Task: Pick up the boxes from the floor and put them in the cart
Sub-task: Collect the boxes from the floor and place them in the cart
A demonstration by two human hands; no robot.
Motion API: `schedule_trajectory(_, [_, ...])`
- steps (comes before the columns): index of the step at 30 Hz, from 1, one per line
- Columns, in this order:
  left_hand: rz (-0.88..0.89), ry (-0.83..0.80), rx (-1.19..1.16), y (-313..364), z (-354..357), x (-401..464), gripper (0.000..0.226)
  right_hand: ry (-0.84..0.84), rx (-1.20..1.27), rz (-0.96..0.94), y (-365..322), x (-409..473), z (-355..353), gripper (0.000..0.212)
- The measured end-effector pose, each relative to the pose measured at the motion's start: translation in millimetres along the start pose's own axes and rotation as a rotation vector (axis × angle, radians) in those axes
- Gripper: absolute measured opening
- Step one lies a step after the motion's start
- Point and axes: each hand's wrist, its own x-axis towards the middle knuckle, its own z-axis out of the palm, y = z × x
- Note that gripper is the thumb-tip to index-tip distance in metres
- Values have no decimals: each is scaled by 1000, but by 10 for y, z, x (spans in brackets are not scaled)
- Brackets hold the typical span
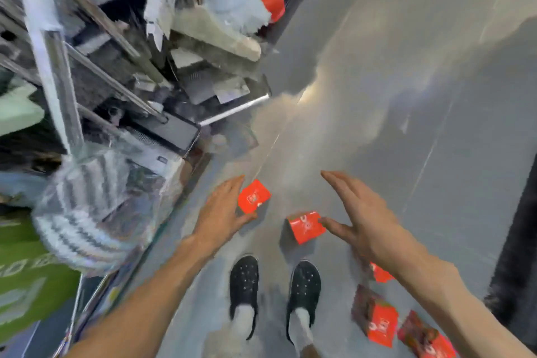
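Step in hand: the reach. Both hands are spread wide and empty; the left hand (222,206) nears one red box (253,196), the right hand (359,212) another box (306,227) on the floor (406,125). Next move: close on each, lift to the cart (238,109).

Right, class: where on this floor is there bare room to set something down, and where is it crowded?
Bare floor stretches ahead of both hands, right of the cart. Another gap lies between the two front red boxes. Crowded: around the shoes, and the box cluster at lower right.
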Motion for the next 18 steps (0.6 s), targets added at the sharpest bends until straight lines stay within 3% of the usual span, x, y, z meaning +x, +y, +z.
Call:
schedule_trajectory(5, [-102,-15,67,-774,1304,687,105,-79,27,-36,854,404,1249,78])
schedule_trajectory(10, [-142,6,101,-1271,2127,1093,108,-153,27,-38,1405,511,2085,80])
schedule_trajectory(14, [-120,51,90,-1330,2296,1117,89,-177,45,2,1529,501,2231,78])
schedule_trajectory(18, [-110,34,34,-1131,2038,844,83,-168,86,21,1480,484,2001,75])
